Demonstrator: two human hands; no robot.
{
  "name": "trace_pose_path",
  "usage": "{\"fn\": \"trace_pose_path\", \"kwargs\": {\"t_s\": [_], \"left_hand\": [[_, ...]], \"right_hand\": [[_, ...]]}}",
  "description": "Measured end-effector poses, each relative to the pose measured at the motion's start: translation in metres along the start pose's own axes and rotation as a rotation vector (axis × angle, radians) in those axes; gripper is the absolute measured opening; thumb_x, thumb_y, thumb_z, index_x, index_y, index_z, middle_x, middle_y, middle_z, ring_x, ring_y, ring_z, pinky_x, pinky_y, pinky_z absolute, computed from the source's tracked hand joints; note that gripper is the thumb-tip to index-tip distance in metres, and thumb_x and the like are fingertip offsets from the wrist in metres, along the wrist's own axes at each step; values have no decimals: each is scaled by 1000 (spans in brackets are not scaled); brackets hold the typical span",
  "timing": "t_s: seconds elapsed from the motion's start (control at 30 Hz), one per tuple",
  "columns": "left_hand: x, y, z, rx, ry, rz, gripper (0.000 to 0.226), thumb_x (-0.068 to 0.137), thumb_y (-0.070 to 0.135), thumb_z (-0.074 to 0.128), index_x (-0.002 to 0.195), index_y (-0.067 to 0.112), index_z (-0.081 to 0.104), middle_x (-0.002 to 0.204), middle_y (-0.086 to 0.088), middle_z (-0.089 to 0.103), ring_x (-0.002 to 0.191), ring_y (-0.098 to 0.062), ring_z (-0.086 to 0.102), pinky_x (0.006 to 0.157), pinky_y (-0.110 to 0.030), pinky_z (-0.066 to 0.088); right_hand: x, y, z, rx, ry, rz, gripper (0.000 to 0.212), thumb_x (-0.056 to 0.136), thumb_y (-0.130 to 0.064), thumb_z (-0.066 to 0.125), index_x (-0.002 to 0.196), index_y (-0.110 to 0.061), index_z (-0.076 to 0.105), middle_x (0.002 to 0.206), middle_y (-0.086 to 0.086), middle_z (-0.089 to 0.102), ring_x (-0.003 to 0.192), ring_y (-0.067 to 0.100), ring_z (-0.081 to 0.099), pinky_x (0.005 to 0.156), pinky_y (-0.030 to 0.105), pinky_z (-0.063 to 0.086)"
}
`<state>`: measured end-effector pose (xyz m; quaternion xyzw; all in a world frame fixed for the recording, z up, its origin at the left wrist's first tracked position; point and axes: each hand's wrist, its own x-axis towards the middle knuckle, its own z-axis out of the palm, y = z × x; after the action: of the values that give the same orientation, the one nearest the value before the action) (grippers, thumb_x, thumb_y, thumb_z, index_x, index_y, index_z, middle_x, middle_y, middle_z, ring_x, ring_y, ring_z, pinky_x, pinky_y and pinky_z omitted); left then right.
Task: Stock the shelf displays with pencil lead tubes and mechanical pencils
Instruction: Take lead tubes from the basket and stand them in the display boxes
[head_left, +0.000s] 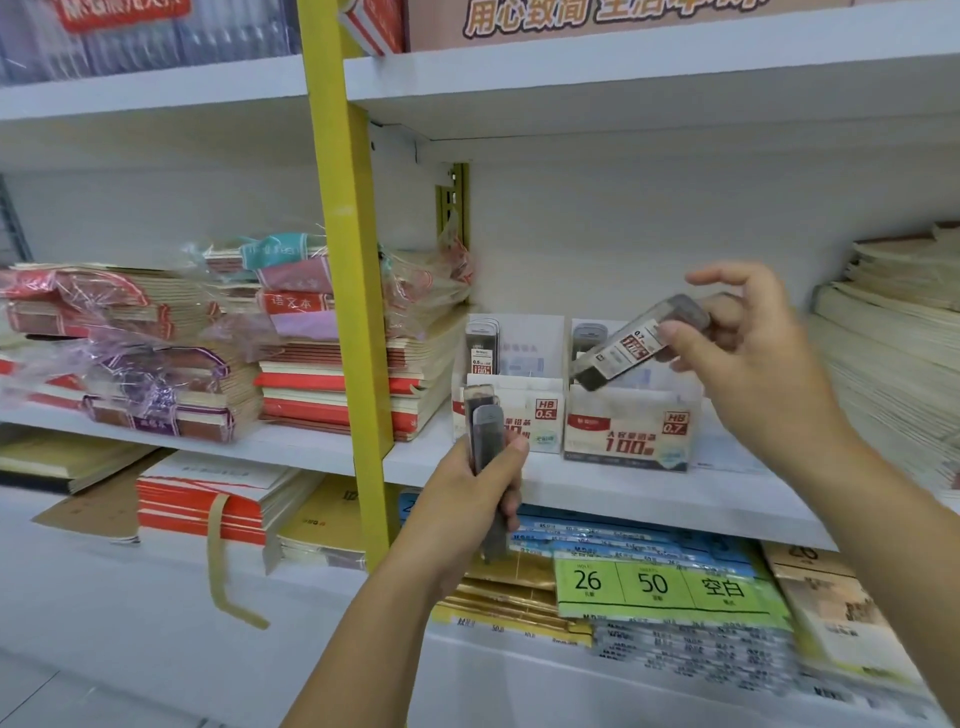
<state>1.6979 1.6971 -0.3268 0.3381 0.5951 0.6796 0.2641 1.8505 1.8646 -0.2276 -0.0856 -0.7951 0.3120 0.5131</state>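
Right grip (753, 364) pinched a 0.7 lead tube (623, 353) above the HB 0.7 box (628, 439); left grip (478, 493) clutched more tubes (488, 431).

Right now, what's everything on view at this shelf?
HB 0.5 cardboard display box: one, white-red, middle shelf.
HB 0.7 cardboard display box: one, white-red, right of it.
Labelled plastic lead tube: one, smoky grey, tilted above the 0.7 box.
Bundle of plastic lead tubes: at least two, grey, upright before the 0.5 box.
Metal post: one, yellow, centre-left.
Notebook stacks: several, red-cream, left of post.
Paper pack: one, green, below the boxes.
Left hand: grips the bundle.
Right hand: pinches the single tube.
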Motion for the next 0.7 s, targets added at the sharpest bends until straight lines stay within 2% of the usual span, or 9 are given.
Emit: {"fn": "trace_pose_path", "kwargs": {"t_s": [0.07, 0.17, 0.23, 0.33, 0.43, 0.5, 0.57, 0.7], "left_hand": [[6, 1, -1, -38, -33, -34, 14, 96, 29, 60, 108, 22, 59, 63, 2, 54, 60, -12, 53, 64, -31, 48], [9, 1, -4, -82, -110, -83, 27, 83, 26, 56, 110, 21, 57, 67, 0, 57, 62, -16, 55, 70, -35, 44], [10, -1, -6, -78, -138, -59, 22, 89, 27, 56, 109, 19, 57, 72, -1, 61, 66, -15, 59, 72, -34, 48], [10, -3, -8, -106, -104, -9, 17, 103, 22, 52, 114, 11, 60, 77, 0, 69, 69, -14, 67, 66, -22, 55], [9, -4, -11, -112, -84, 35, 20, 104, 21, 52, 119, 12, 62, 86, 0, 75, 73, -13, 71, 64, -21, 56], [8, -3, -12, -122, -87, 53, 21, 104, 20, 53, 122, 14, 61, 93, -1, 77, 75, -13, 73, 65, -22, 57], [7, -1, -13, -134, -85, 58, 22, 103, 20, 54, 123, 15, 62, 98, -3, 78, 78, -13, 74, 66, -23, 58], [3, 1, -12, -153, -99, 70, 23, 102, 21, 57, 123, 18, 63, 108, -5, 77, 92, -18, 76, 72, -27, 60]], "right_hand": [[29, 6, -1, -154, -17, -39, 35, 89, -20, 69, 90, -43, 43, 82, -12, 69, 74, 4, 67, 69, 28, 53], [55, 21, 9, -335, -167, -51, 31, 88, -22, 70, 92, -38, 44, 85, -16, 66, 80, 5, 67, 74, 29, 51], [62, 29, 17, -369, -263, -56, 30, 89, -22, 68, 94, -40, 44, 87, -14, 66, 81, 6, 66, 72, 26, 51], [70, 35, 28, -422, -327, -53, 30, 88, -21, 69, 92, -41, 47, 88, -13, 63, 77, 8, 65, 64, 23, 51], [75, 41, 38, -421, -357, 5, 24, 86, -15, 72, 92, -32, 56, 94, -3, 59, 75, 14, 65, 60, 24, 55], [75, 46, 43, -503, -365, 24, 16, 87, -17, 70, 92, -30, 61, 94, -3, 56, 77, 13, 62, 59, 16, 46], [72, 48, 47, -582, -352, 22, 12, 90, -20, 67, 100, -27, 67, 95, -3, 53, 83, 15, 56, 64, 19, 39], [55, 37, 42, -675, -271, -47, 26, 95, -24, 59, 120, -23, 66, 102, -5, 48, 85, 11, 49, 77, 23, 35]]}}
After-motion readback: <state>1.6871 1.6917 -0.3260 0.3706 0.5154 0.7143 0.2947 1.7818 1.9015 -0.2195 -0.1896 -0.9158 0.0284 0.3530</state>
